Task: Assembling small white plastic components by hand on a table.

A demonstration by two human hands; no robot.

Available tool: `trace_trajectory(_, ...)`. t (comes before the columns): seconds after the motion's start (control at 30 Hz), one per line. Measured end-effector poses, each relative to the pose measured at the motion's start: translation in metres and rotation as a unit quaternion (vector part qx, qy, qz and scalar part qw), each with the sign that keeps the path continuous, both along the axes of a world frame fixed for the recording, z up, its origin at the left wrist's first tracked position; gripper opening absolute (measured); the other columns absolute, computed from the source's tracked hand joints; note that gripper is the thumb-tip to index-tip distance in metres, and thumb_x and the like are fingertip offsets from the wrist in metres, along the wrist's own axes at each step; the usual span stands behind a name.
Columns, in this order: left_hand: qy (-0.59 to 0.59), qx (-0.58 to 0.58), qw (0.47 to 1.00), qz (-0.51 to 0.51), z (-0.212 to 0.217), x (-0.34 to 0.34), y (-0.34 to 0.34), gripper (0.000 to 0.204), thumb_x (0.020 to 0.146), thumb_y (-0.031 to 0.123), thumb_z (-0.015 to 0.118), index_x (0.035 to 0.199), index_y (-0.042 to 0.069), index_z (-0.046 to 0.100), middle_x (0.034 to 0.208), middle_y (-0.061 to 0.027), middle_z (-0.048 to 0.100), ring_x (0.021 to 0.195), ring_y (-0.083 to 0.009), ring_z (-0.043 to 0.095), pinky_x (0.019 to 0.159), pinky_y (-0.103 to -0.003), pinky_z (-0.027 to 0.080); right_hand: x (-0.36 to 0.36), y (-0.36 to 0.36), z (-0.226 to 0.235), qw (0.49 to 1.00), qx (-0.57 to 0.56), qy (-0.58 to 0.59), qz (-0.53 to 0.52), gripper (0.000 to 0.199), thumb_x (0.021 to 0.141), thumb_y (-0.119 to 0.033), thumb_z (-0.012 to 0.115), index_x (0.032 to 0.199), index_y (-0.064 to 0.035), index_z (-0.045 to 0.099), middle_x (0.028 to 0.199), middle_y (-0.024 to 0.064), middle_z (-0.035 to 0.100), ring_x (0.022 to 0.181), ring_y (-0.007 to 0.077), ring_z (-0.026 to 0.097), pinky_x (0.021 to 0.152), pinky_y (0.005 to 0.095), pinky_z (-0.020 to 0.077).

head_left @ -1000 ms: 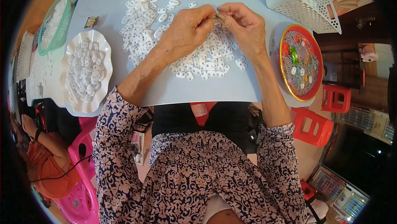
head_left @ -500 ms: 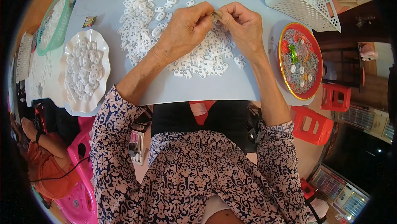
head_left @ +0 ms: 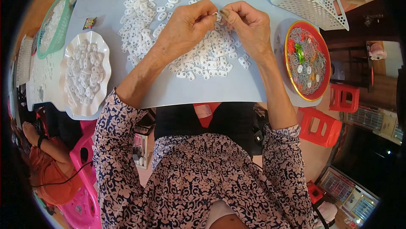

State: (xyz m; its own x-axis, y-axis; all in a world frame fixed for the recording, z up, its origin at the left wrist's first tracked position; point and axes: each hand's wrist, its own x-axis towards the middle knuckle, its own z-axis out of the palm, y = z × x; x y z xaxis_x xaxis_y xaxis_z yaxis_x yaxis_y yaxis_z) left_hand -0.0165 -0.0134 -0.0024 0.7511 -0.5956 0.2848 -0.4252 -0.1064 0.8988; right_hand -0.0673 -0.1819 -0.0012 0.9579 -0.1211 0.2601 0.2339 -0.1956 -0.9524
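While pinching a whitish piece (head_left: 217,15) in left fingers (head_left: 206,22), with right fingers (head_left: 231,17) curled in unclear grip, hover above rounded, two-holed white pieces (head_left: 211,61) beyond surface's (head_left: 194,92) near edge.

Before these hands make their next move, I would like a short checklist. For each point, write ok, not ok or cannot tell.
1. Both hands visible: ok. The left hand and right hand are above the table.
2. Secure grip: cannot tell. What the fingertips hold is mostly hidden.
3. Loose white pieces away from the table's front edge: ok. They stop short of it.
4. White scalloped dish not tipped over: ok. It holds more white pieces.
5. Red plate holding one kind of thing only: not ok. White pieces and a green wrapper lie among thin grey pieces.
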Motion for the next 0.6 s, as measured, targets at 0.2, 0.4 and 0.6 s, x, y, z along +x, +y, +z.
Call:
trace_trajectory(0.2, 0.014, -0.029, 0.999, 0.007, 0.001, -0.001, -0.001, 0.011, 0.088, 0.01, 0.051, 0.088, 0.001, 0.058, 0.067, -0.0042, 0.059, 0.058, -0.0092, 0.05, 0.054, -0.025, 0.042, -0.001, 0.006, 0.002, 0.999, -0.019, -0.015, -0.026, 0.012, 0.087, -0.012, 0.064, 0.085, 0.0, 0.066, 0.067, -0.0032, 0.058, 0.061, 0.0027, 0.048, 0.054, 0.0187, 0.0399)
trace_trajectory(0.4, 0.05, -0.015, 0.999, 0.012, 0.009, 0.004, 0.005, 0.012, 0.089, 0.011, 0.051, 0.089, 0.003, 0.059, 0.067, -0.0038, 0.06, 0.057, -0.0087, 0.049, 0.053, -0.025, 0.041, 0.002, 0.004, 0.001, 0.999, 0.03, -0.024, -0.013, 0.011, 0.088, -0.01, 0.062, 0.088, 0.0007, 0.064, 0.073, 0.0008, 0.063, 0.063, 0.0043, 0.052, 0.057, 0.0193, 0.0439)
trace_trajectory(0.6, -0.213, 0.047, 0.97, 0.107, 0.003, 0.031, 0.019, 0.013, 0.089, 0.012, 0.057, 0.095, 0.001, 0.062, 0.081, -0.007, 0.061, 0.075, -0.0156, 0.054, 0.066, -0.03, 0.044, 0.003, -0.004, 0.004, 0.985, 0.14, 0.037, -0.099, 0.014, 0.087, -0.012, 0.063, 0.09, 0.0016, 0.063, 0.075, 0.0043, 0.064, 0.067, 0.0073, 0.057, 0.062, 0.0206, 0.0468)
